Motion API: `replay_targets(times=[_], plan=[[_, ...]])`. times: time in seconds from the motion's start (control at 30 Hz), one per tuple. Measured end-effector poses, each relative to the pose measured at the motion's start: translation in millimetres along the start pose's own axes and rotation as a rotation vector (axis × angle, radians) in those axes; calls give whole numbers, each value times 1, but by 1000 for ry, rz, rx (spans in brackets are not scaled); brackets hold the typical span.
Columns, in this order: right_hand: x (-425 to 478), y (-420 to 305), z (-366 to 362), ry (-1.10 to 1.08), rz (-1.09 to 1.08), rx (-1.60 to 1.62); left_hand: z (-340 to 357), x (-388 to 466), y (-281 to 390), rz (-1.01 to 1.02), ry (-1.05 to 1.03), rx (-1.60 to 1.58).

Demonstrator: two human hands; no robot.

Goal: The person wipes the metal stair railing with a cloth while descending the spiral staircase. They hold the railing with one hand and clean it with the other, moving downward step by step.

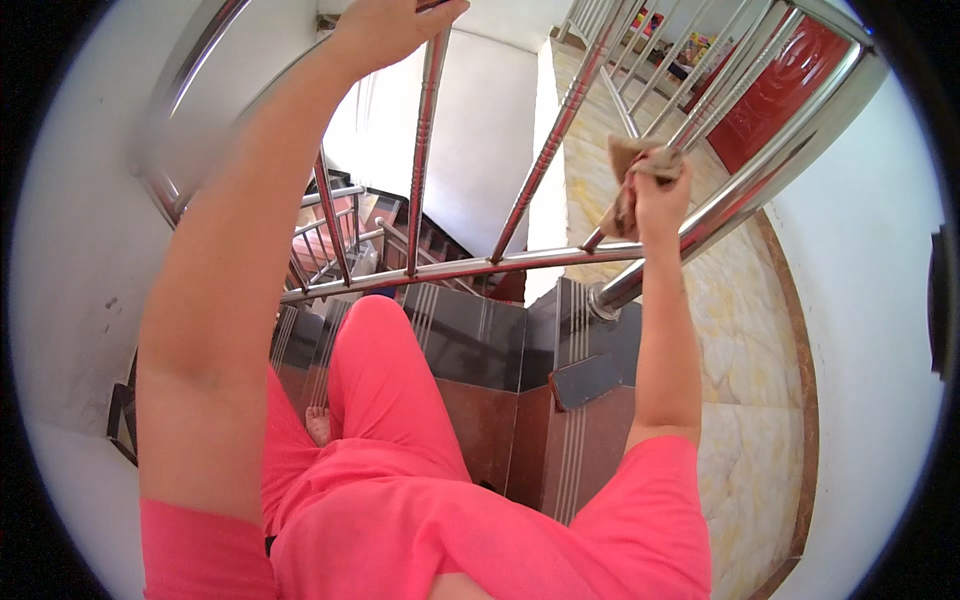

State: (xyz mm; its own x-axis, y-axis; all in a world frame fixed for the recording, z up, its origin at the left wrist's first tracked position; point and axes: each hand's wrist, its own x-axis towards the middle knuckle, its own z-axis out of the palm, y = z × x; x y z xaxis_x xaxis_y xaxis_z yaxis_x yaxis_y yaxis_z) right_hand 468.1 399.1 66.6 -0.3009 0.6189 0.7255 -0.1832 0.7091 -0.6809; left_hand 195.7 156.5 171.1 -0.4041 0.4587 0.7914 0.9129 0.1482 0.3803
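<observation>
My right hand grips a brown cloth, which is wrapped around a slanting metal baluster of the stair railing. My left hand is at the top edge of the view, by the upper end of another baluster; its thumb reaches over the bar, and its other fingers are hidden. The polished bottom rail runs across in front of my knee. To the right, a thick shiny newel post rises from a round base flange on the step.
A dark flat rectangular object lies on the stair tread near the post. Stairs with a lower railing descend beyond the balusters. Marble-patterned floor extends at right beside a white wall. A red door panel stands behind the railing.
</observation>
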Motion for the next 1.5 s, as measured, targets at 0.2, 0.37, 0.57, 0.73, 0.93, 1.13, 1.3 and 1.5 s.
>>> replay_targets(times=[0.2,0.37,0.57,0.73,0.93,1.13,1.3,1.5], plan=[[-91,2,-18,-338,246,-434,-5,-1,-3,-18,-40,-57],[-119,0,-36,-450,-144,-860,0,0,-11,25,23,-80],[-77,-37,-80,-143,-145,-906,-9,-4,4,-85,-67,-87],[-79,-5,-69,-304,-209,-1208,-10,-1,4,9,-44,1],[-130,-25,-12,-600,-4,-827,-8,1,-2,80,-63,3],[-46,-99,14,-276,400,-263,-8,-2,-5,103,-16,-30],[61,-161,73,-331,-139,-197,-7,1,-14,110,-10,-28],[85,-104,111,-76,-444,-266,-8,0,-6,109,-20,-23]])
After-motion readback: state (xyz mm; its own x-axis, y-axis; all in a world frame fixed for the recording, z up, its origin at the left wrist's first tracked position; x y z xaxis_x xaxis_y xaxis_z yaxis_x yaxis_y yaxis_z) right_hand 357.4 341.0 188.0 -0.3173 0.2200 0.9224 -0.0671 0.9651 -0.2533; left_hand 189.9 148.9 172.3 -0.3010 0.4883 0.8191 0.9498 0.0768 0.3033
